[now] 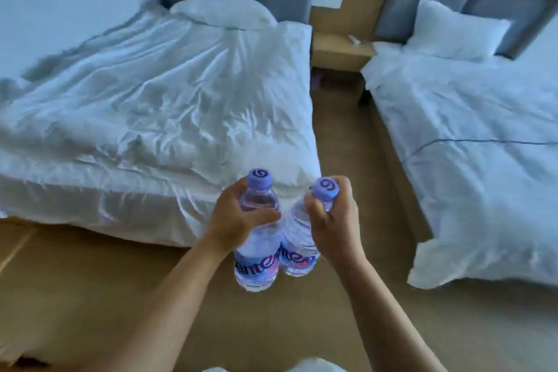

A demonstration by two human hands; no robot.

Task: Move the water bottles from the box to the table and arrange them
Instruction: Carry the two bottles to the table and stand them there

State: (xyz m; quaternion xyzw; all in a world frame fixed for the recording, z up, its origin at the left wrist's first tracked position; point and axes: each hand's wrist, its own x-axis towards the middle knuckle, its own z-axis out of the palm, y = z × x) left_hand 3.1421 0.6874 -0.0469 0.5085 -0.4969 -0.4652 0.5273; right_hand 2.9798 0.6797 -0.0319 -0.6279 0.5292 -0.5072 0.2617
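Observation:
I hold two clear water bottles with pale purple caps and blue-pink labels in front of me, above the wooden floor. My left hand (238, 217) grips the shoulder of the left bottle (256, 254), which is upright. My right hand (332, 217) is closed around the neck of the right bottle (297, 238), just below its cap, and this bottle leans slightly to the left. The two bottles touch near their labels. No box and no table are in view.
A bed with a rumpled white duvet (157, 106) fills the left. A second white bed (471, 136) stands at the right. Between them runs a strip of wooden floor (341, 130) up to a wooden nightstand (341, 51) against the headboard wall.

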